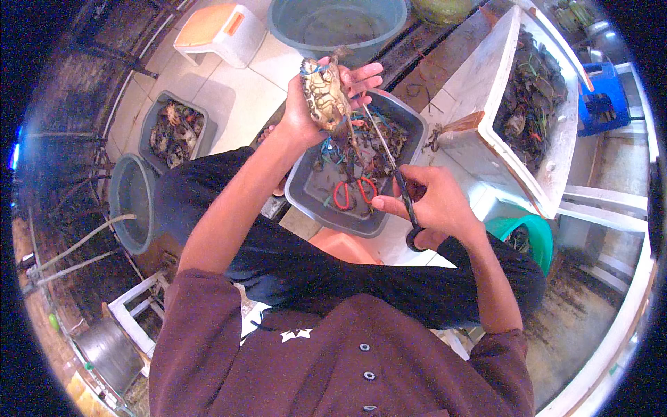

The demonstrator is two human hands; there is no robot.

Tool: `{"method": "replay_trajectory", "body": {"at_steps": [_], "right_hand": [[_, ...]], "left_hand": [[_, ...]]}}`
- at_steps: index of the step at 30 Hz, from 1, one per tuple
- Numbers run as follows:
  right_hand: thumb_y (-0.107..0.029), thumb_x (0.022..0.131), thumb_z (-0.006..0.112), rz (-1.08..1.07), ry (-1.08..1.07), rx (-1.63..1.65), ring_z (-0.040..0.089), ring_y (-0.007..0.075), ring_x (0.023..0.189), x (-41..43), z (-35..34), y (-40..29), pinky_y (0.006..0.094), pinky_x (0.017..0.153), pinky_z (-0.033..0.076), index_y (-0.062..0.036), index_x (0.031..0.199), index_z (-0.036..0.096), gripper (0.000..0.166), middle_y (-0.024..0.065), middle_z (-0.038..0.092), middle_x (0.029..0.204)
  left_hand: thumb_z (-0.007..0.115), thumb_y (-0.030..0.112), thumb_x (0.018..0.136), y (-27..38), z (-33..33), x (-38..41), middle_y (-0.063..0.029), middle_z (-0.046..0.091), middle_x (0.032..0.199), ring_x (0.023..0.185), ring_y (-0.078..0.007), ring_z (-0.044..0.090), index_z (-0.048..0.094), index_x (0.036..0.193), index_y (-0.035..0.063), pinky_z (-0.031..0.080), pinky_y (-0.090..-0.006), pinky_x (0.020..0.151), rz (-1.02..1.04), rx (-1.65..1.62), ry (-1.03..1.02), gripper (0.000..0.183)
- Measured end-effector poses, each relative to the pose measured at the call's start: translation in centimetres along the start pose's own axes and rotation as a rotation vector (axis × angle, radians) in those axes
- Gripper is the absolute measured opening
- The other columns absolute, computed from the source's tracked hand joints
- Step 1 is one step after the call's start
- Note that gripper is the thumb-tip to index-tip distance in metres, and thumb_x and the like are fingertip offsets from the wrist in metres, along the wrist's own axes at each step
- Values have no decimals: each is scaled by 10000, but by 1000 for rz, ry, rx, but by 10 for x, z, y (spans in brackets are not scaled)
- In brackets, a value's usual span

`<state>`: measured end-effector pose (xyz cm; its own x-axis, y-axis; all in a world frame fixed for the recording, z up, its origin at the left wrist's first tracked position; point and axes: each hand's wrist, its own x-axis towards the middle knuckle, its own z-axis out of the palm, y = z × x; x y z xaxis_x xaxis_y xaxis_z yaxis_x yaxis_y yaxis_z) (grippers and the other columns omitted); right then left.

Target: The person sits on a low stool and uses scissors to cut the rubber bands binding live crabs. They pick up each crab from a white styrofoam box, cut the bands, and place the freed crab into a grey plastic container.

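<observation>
A crab (324, 94), pale underside up, rests in my left hand (302, 104); a blue tie shows near its upper end. My right hand (437, 206) grips black-handled scissors (386, 136), whose blades reach up to the fingers of my left hand, beside the crab. Whether the tips touch anything I cannot tell. Under both hands a grey plastic basin (344, 221) holds dark scraps and blue and reddish strips. Red-handled scissors (341, 195) stand with their loops up in this basin.
A white foam box (471, 96) full of dark crabs leans at the right. Green tub (547, 245) below it; blue stool (604, 99) behind. A large round basin (338, 44) and an orange-topped stool (208, 26) stand ahead. A small grey tub (208, 130) at left holds crabs.
</observation>
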<state>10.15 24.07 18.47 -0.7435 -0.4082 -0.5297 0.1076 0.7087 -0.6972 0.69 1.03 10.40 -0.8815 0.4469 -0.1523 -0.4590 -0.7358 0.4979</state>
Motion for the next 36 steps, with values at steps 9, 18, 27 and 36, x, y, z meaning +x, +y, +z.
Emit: {"method": "replay_trajectory", "body": {"at_steps": [9,18,27,36], "right_hand": [[-421,711,810,-84,-151,337,430,61,399,-9,-2,-6,229,388,309,-63,677,554,441,-32,473,501],[-429,733,790,-34,-252,245,535,73,705,-8,-8,-8,271,674,439,-74,1045,703,480,-12,654,756],[-403,761,778,-82,-37,308,438,45,561,2,2,16,245,502,335,-77,707,633,361,-63,524,596],[-428,754,768,13,89,138,509,65,519,4,-23,21,239,471,369,-78,783,617,383,-21,530,570]], "left_hand": [[302,414,943,6,9,-3,-234,518,1323,1219,-335,501,569,720,68,363,-424,1029,-23,-6,-26,491],[334,395,943,9,13,-4,-273,547,1254,1161,-367,538,562,710,37,412,-432,1000,-6,-26,-7,484],[345,394,932,13,12,-4,-252,617,1115,1111,-381,563,566,697,42,437,-444,965,-35,-38,6,477],[300,481,937,13,-14,-2,-191,616,942,942,-356,587,565,940,25,493,-480,832,84,-129,465,527]]}}
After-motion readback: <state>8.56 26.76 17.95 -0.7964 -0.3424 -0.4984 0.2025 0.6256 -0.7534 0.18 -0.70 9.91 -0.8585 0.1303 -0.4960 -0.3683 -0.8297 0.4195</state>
